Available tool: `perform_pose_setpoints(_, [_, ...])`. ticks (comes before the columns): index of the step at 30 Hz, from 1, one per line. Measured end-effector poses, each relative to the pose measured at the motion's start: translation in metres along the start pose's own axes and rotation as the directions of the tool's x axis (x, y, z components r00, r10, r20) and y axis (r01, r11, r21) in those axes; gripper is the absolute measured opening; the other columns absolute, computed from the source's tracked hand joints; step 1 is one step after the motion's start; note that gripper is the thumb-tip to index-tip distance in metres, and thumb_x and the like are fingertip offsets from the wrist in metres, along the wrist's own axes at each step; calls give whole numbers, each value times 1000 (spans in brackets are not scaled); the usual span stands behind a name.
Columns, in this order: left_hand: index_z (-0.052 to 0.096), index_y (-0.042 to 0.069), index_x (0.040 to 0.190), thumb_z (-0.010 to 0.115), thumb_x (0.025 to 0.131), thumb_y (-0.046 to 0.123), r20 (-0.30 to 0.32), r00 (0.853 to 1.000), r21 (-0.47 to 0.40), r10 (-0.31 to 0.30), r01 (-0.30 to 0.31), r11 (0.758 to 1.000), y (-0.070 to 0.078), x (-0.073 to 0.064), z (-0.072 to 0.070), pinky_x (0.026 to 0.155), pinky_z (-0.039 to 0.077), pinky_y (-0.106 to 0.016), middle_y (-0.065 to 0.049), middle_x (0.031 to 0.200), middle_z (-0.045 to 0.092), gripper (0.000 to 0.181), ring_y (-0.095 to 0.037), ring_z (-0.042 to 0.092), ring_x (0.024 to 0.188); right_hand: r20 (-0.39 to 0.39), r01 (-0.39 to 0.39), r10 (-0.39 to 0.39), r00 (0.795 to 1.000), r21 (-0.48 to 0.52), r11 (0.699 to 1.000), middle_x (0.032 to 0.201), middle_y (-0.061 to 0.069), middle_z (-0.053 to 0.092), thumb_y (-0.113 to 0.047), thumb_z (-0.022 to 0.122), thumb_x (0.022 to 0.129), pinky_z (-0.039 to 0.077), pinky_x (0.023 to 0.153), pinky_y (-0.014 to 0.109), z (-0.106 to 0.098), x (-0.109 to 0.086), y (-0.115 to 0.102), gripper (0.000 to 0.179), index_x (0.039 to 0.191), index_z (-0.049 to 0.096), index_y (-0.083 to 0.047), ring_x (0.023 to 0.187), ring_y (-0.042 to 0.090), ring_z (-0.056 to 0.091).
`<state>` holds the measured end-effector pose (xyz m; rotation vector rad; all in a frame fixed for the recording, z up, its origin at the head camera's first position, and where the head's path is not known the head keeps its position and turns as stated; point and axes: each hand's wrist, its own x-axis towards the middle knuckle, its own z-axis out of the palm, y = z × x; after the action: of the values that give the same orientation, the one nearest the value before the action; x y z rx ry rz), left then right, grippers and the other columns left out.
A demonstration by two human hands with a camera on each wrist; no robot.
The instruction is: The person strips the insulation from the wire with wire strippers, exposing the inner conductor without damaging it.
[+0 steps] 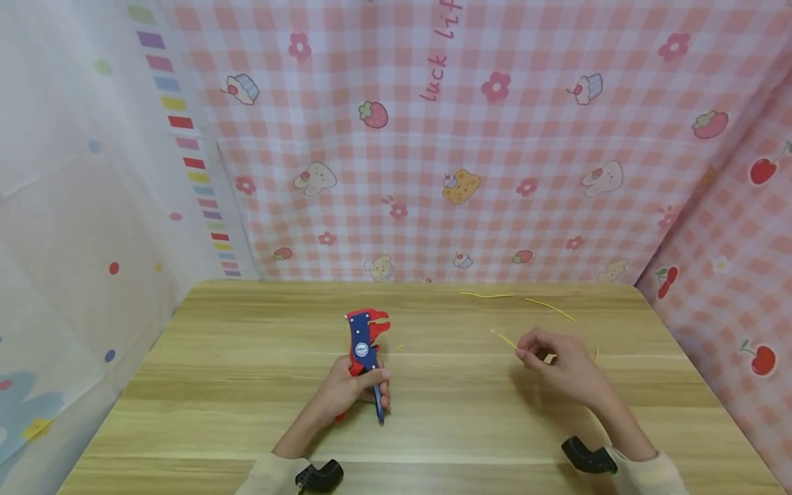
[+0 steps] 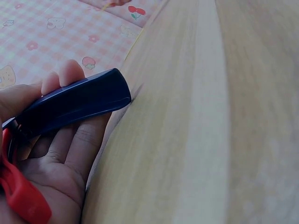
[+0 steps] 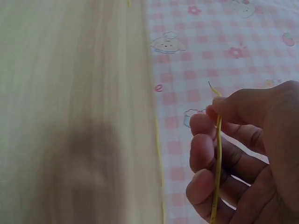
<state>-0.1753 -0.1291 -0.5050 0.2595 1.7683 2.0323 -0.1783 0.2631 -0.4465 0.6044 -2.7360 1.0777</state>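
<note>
My left hand (image 1: 344, 390) grips a wire stripper (image 1: 361, 338) with a blue body and red jaws, the head pointing away from me over the table. In the left wrist view, fingers curl around its blue handle (image 2: 77, 100), and the red handle (image 2: 23, 196) lies against the palm. Off to the right, my right hand (image 1: 569, 366) pinches a thin yellow wire (image 1: 509, 342) between thumb and index finger. The right wrist view shows the wire (image 3: 218, 158) running down past the other curled fingers; a thin bare tip (image 3: 210, 84) sticks out beyond the thumb.
Two yellow wires, one nearly straight (image 1: 487, 295) and one slanting (image 1: 551, 309), lie near the back edge of the wooden table (image 1: 445, 419). A short yellow scrap (image 1: 399, 346) rests just right of the stripper. Patterned cloth (image 1: 408, 151) hangs behind the table.
</note>
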Motion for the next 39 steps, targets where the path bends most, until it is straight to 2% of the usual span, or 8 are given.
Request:
perform_pose_setpoints(6, [53, 0, 108, 62, 102, 10, -4, 1000, -4, -5, 5, 1000, 0, 1, 0, 78, 65, -46, -6, 79, 70, 15, -23, 74, 70, 38, -7, 8, 999, -41, 999, 76, -5, 69, -11, 73, 94, 52, 62, 20, 9, -5, 10, 5, 90, 71, -13, 70, -1, 59])
perform_pose_setpoints(12, [54, -1, 108, 63, 101, 10, -12, 1000, 0, -17, 17, 1000, 0, 0, 0, 78, 65, -45, -6, 79, 70, 15, -23, 74, 70, 94, -60, 63, 994, -42, 997, 78, -8, 67, -8, 72, 93, 52, 63, 19, 14, -10, 15, 9, 89, 72, -15, 71, -2, 56])
perform_pose_setpoints(21, [54, 0, 108, 63, 100, 9, -17, 1000, -1, -6, 6, 1000, 0, 0, 1, 76, 66, -46, -5, 78, 70, 15, -22, 73, 68, 83, -133, 138, 987, -58, 989, 79, -8, 66, -14, 74, 94, 49, 63, 19, 22, -11, 19, 4, 90, 74, -16, 70, -1, 55])
perform_pose_setpoints(31, [53, 0, 109, 63, 101, 10, -14, 1000, -4, -3, 3, 1000, -1, 0, 0, 78, 65, -47, -5, 78, 70, 16, -22, 74, 69, 46, -126, 130, 990, -66, 990, 80, -9, 67, -19, 75, 94, 48, 64, 19, 25, -9, 19, 7, 93, 76, -13, 71, 0, 55])
perform_pose_setpoints(39, [53, -1, 111, 62, 101, 10, -11, 1000, 1, -3, 3, 1000, -1, 0, 0, 78, 65, -47, -5, 80, 71, 17, -22, 74, 70, 41, -149, 151, 988, -30, 988, 79, -8, 67, -18, 77, 92, 50, 65, 19, 26, -11, 21, 6, 94, 75, -13, 71, 0, 57])
